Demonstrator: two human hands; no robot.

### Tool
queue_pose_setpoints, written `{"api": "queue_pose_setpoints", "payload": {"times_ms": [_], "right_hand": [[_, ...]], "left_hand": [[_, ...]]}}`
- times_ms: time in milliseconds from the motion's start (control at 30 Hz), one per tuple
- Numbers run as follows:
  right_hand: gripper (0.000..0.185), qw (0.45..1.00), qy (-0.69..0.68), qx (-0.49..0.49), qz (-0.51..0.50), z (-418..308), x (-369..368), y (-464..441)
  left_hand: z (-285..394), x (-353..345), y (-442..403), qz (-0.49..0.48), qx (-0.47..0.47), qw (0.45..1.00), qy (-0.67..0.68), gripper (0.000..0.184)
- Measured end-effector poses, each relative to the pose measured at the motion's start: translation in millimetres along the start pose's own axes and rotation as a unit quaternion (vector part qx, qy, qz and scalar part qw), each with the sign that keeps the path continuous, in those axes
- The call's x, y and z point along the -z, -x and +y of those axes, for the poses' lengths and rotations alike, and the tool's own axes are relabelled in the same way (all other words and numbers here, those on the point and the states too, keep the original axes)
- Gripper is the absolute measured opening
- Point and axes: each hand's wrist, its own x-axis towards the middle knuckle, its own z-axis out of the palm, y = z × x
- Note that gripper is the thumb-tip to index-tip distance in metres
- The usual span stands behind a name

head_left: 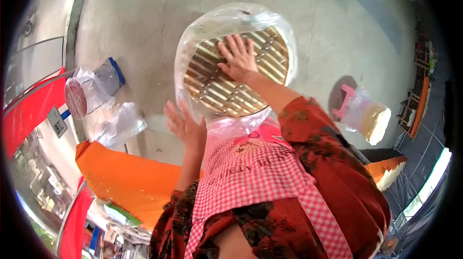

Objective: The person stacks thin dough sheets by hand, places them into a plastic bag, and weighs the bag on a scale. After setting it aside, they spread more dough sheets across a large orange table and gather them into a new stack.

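Note:
A round woven bamboo piece (226,96), like a steamer lid or basket top with wide slats, sits in front of me with a clear plastic bag (212,23) loosely around its rim. My right hand (239,60) lies flat on the weave, fingers spread, on its upper middle part. At the lower left edge of the bag is my left hand (185,125), open with fingers apart and slightly blurred. Whether it touches the plastic I cannot tell. What lies beneath the woven top is hidden.
A pink stool (343,100) stands at right, beside a plastic bag with a pale yellow end (377,123). Crumpled plastic bags (120,123) lie at left near a blue-edged item (115,71). An orange panel (130,177) runs along the lower left. The floor (135,27) is concrete.

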Motion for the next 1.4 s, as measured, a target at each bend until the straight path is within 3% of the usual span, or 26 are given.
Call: {"api": "queue_pose_setpoints", "payload": {"times_ms": [67,100,133,167,267,367,400,433,500,600,700,767,800,833,900,967,1033,1100,1133,1167,1200,1300,1367,1400], "right_hand": [[0.066,1.0,0.01,-0.005,-0.026,-3,3,1],[0.068,1.0,0.0,0.008,0.02,-1,-6,2],[0.068,1.0,0.004,0.005,0.012,-2,-8,1],[0.069,1.0,0.009,-0.001,0.004,-2,-8,2],[0.071,1.0,0.013,0.009,0.015,-3,-3,1],[0.072,1.0,-0.004,0.003,0.01,-4,-3,4],[0.073,1.0,-0.004,0.004,0.012,-4,0,4],[0.068,0.999,0.018,-0.008,-0.049,-5,6,4],[0.068,1.0,-0.004,-0.005,-0.027,-4,2,5],[0.071,0.999,-0.031,0.015,-0.005,2,4,8],[0.061,0.997,-0.067,0.029,0.025,7,3,8],[0.049,0.986,-0.123,0.108,0.032,25,13,14],[0.045,0.976,-0.147,0.163,0.007,42,21,19],[0.042,0.934,-0.246,0.139,-0.217,53,45,16],[0.05,0.897,-0.416,0.145,0.028,81,86,60],[0.058,0.953,-0.204,0.069,0.213,85,154,39],[0.061,0.949,-0.127,0.093,0.273,77,191,-3],[0.052,0.951,-0.121,0.228,0.168,84,150,-40],[0.044,0.964,-0.207,0.169,-0.001,81,152,-50],[0.036,0.939,-0.283,0.1,-0.17,76,163,-60],[0.029,0.877,-0.345,0.025,-0.333,70,177,-66],[0.019,0.902,-0.363,0.164,-0.165,33,262,-12],[0.022,0.873,-0.382,0.234,-0.193,26,217,26],[0.026,0.888,-0.33,0.229,-0.224,23,203,41]], "left_hand": [[-44,-16,24,0.031,0.066,0.997,0.025,0.051],[-66,-35,31,-0.075,0.153,0.97,0.175,0.042],[-92,-55,39,-0.176,0.232,0.901,0.321,0.032],[-105,-64,46,-0.271,0.301,0.794,0.453,0.023],[-36,22,17,-0.27,0.209,0.706,0.621,0.008],[-26,9,-20,-0.297,0.052,0.814,0.496,0.007],[-7,5,-35,-0.308,0.056,0.783,0.537,0.006],[15,0,-41,-0.27,0.002,0.786,0.556,0.008],[60,-14,-58,-0.179,-0.108,0.779,0.591,0.016],[72,-77,-82,-0.05,-0.186,0.912,0.363,0.038],[80,-92,-88,-0.065,-0.188,0.948,0.248,0.05],[85,-86,-85,-0.107,-0.146,0.966,0.185,0.059],[89,-88,-84,-0.1,-0.145,0.973,0.147,0.061],[92,-89,-83,-0.096,-0.146,0.978,0.11,0.063],[94,-86,-89,-0.091,-0.155,0.977,0.118,0.071],[93,-84,-85,-0.107,-0.136,0.978,0.114,0.072],[94,-84,-87,-0.105,-0.137,0.98,0.097,0.074],[91,-87,-88,-0.117,-0.13,0.981,0.086,0.076],[90,-89,-88,-0.118,-0.129,0.981,0.087,0.077],[88,-92,-89,-0.12,-0.128,0.98,0.088,0.078],[86,-95,-91,-0.122,-0.128,0.98,0.091,0.08],[75,-99,-87,-0.081,-0.139,0.983,0.089,0.08],[60,-123,-98,-0.103,-0.16,0.98,0.058,0.051],[53,-136,-107,-0.108,-0.166,0.979,0.044,0.038]]}}
